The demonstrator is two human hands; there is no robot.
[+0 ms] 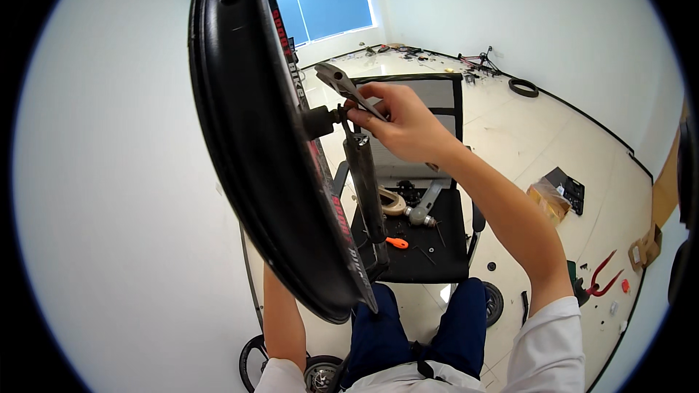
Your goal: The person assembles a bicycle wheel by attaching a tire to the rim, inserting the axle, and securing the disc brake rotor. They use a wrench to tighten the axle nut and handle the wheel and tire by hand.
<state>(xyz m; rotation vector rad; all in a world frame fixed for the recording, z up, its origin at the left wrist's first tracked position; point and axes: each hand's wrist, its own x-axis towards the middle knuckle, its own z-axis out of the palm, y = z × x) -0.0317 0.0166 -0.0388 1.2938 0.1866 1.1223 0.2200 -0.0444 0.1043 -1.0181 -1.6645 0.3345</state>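
A black wheel rim (237, 124) stands upright in front of me, left of the middle. Out of its hub (317, 122) comes a threaded axle, and the end of a dark fork leg (360, 175) sits at it. My right hand (404, 120) is closed round a grey metal wrench (338, 80), whose head points up toward the rim. Thumb and fingertips of that hand pinch at the axle end; whether a nut is between them I cannot make out. My left forearm (284, 324) goes up behind the rim, which hides the left hand.
A black office chair (408, 266) faces me, bearing an orange-handled tool (397, 243), a grey tool (422, 212) and small parts. Right, on the floor, are a cardboard box (550, 200), a red fork (603, 276) and a tyre (523, 88). A white wall (124, 175) rises at left.
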